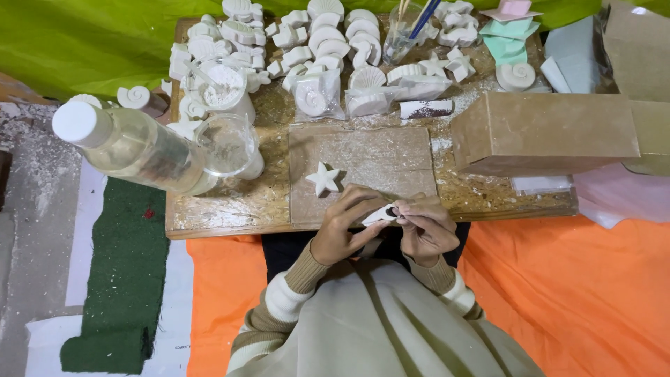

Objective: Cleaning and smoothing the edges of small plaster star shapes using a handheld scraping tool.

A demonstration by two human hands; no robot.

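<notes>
My left hand (pixel 343 227) and my right hand (pixel 427 227) meet at the near edge of a low wooden board (pixel 230 206). Between them they hold a small white plaster piece (pixel 381 214). The right hand's fingers also pinch a small tan scrap against it, possibly sandpaper. Just beyond the left hand, a white plaster star (pixel 324 179) lies on a dusty brown sheet (pixel 391 160). Both sleeves are striped tan and white.
Many white plaster shells and stars (pixel 328 42) crowd the back of the board. A clear bottle with a white cap (pixel 136 146), plastic cups (pixel 227 143) and a cup of brushes (pixel 405 31) stand nearby. A cardboard box (pixel 551 132) sits right. Orange cloth (pixel 579 279) covers the floor.
</notes>
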